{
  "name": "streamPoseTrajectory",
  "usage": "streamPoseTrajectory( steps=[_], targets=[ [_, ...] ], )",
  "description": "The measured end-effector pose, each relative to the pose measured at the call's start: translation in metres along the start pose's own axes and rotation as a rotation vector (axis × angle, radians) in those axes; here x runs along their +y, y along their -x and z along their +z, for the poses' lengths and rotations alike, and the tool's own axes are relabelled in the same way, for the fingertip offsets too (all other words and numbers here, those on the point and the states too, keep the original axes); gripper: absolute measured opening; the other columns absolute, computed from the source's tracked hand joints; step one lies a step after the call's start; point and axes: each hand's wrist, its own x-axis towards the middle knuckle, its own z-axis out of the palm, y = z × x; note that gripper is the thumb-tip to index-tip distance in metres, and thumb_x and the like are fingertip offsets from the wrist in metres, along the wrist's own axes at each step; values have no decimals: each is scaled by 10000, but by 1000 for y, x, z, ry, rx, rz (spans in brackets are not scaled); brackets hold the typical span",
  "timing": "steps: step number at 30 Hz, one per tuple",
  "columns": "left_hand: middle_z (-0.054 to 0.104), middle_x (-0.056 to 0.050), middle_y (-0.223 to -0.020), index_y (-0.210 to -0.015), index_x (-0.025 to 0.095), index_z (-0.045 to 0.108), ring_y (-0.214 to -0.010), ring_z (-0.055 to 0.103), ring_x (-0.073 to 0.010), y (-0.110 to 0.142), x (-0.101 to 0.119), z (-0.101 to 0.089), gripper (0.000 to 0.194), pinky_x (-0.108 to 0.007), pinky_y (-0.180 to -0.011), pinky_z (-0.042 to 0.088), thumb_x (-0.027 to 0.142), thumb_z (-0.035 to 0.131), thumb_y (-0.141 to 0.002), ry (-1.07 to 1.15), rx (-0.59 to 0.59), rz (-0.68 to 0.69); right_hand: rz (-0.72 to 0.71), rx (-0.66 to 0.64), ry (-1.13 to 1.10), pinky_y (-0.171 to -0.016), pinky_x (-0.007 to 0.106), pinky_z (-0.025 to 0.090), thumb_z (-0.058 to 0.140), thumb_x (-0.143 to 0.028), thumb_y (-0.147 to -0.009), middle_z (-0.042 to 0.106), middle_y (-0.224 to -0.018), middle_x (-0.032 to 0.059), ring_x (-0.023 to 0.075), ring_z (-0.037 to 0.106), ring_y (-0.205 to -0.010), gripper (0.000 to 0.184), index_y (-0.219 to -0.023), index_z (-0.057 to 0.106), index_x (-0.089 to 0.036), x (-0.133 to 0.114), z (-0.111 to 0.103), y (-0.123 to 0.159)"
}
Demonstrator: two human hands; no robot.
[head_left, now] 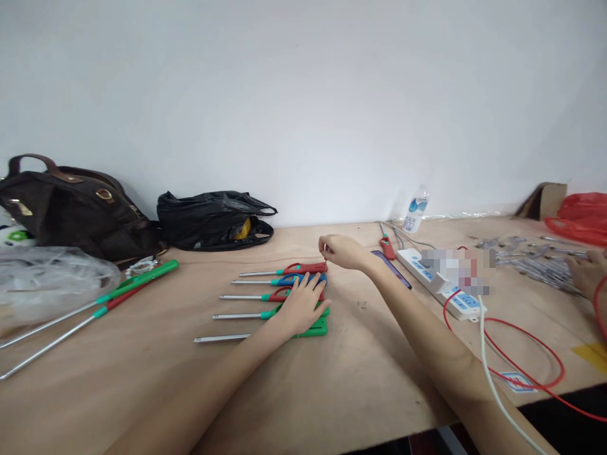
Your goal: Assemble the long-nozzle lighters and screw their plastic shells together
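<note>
Several long-necked lighters lie side by side on the table, metal stems pointing left. The farthest is a red lighter (310, 268), then come a blue lighter (287, 280), another red one and two green ones, the nearest being a green lighter (317, 327). My left hand (303, 300) rests flat across the middle handles, fingers spread, covering parts of them. My right hand (339, 251) is pinched just above the handle end of the farthest red lighter. A thin small thing shows below its fingertips, too small to make out.
A white power strip (417, 265), a phone (391, 268), a red lighter (387, 246) and a bottle (416, 208) stand or lie right. Beyond are metal parts (535, 259) and another person's hand (588, 273). Two longer lighters (142, 278), a black bag (213, 218) and a backpack (80, 208) lie left.
</note>
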Motion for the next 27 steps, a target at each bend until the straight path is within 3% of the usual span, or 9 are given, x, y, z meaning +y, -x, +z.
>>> streamPoseTrajectory(
  steps=[5, 9, 14, 18, 22, 27],
  targets=[
    [326, -126, -1520, -1401, 162, 431, -1402, 262, -367, 0, 0, 0, 528, -562, -1104, 253, 456, 362, -968, -10, -3, -3, 54, 19, 71, -706, 277, 407, 403, -331, -961, 712, -964, 159, 243, 655, -893, 332, -971, 668, -130, 0, 0, 0],
    [322, -134, -1521, -1401, 141, 430, -1401, 265, -363, 0, 2, -3, 532, -546, -1112, 254, 445, 362, -969, -14, -18, -6, 7, 21, 87, -706, 272, 399, 397, -242, -948, 714, -993, 137, 234, 655, -912, 280, -1026, 648, -147, -3, 1, 0],
    [330, -125, -1519, -1398, 169, 434, -1403, 264, -362, 0, -1, 0, 521, -566, -1104, 254, 451, 367, -965, -6, 2, 1, 58, 34, 120, -725, 294, 402, 350, -321, -980, 703, -1006, 180, 261, 656, -929, 349, -1038, 631, -123, -4, 1, 0],
    [340, -133, -1512, -1394, 166, 439, -1400, 271, -362, 0, -2, 2, 533, -567, -1106, 250, 471, 362, -965, 2, 13, 9, 16, 9, 86, -699, 265, 389, 375, -241, -964, 710, -1012, 124, 221, 657, -907, 270, -1101, 590, -151, -5, 0, 1],
    [342, -131, -1511, -1394, 161, 439, -1397, 276, -369, 0, -1, 0, 528, -565, -1110, 245, 462, 367, -966, -15, 5, 0, 42, 23, 74, -707, 283, 384, 328, -359, -992, 705, -1011, 158, 251, 652, -921, 366, -1053, 608, -130, -7, 0, 1],
    [320, -133, -1521, -1397, 138, 433, -1400, 264, -375, 1, 3, -5, 534, -561, -1110, 256, 449, 374, -968, -32, -29, -22, 20, 16, 40, -685, 263, 377, 400, -216, -939, 714, -1002, 118, 221, 655, -900, 263, -1104, 589, -138, -7, 1, 0]
  ],
)
